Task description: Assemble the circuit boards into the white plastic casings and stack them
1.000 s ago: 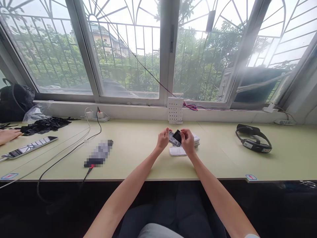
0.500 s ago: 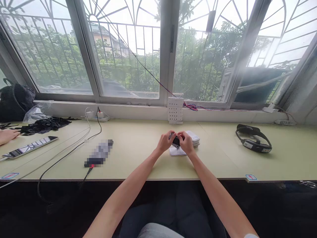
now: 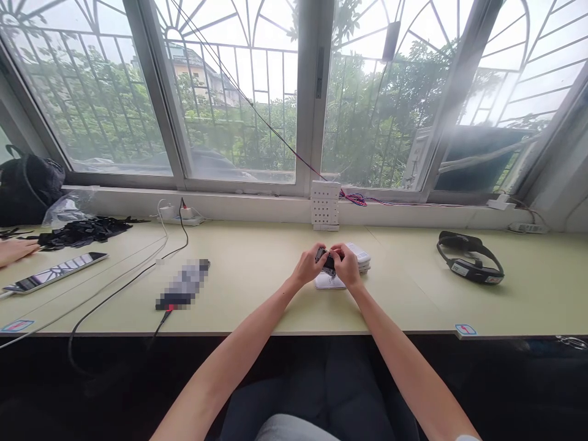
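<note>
Holding, left hand (image 3: 307, 264): fingers curled and closed on the left side of a small dark device (image 3: 327, 262), raised above the table (image 3: 248, 257).
Right hand (image 3: 346, 264): thumb and fingers clamped on the device's other side, near the left hand; exact fingertip contact is partly hidden.
Small dark device: between both hands, tilted, largely covered by fingers.
White flat piece (image 3: 329, 282): on the table, just below the hands, partly hidden by the right hand.
White stack (image 3: 364, 260): just right of and behind the right hand.
White perforated block (image 3: 325, 205): upright beyond both hands, against the sill.
Black headband device (image 3: 478, 264): well right of the right hand.
Blurred-out object (image 3: 184, 285): left of the left hand, a dark cable at its near end.
Black strips (image 3: 89, 233): far left, beside another person's hand (image 3: 17, 251).
</note>
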A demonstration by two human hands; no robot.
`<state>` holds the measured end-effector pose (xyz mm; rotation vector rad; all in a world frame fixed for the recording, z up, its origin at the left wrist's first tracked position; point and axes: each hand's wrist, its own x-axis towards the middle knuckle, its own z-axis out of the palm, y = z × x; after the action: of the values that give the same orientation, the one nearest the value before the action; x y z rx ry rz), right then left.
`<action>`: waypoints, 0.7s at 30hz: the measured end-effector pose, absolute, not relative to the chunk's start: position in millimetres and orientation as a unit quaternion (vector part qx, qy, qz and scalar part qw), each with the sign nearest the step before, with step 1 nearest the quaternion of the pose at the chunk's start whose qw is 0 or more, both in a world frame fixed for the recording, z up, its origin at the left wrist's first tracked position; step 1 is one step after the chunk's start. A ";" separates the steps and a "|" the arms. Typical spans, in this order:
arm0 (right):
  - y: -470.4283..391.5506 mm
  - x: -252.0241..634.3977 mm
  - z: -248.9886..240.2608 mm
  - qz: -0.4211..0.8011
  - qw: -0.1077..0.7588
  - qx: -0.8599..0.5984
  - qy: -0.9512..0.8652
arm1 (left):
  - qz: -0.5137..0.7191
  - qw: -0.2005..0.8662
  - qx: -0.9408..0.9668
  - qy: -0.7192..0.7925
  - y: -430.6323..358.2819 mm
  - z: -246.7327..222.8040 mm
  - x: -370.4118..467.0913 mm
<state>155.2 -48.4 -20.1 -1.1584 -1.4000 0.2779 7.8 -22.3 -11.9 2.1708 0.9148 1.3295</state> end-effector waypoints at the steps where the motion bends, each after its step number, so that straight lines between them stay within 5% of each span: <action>1: -48.5 155.0 -20.2 0.121 0.608 -0.500 -0.605 | 0.478 0.218 0.785 0.330 -22.8 -12.6 8.3; 21: -48.4 151.3 -20.2 0.071 0.634 -0.497 -0.588 | 0.449 0.250 0.767 0.383 -25.1 -8.3 10.9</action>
<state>151.3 -48.4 -20.2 -1.1371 -1.3447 0.1612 10.9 -25.1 -8.3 2.0890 1.0429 1.2236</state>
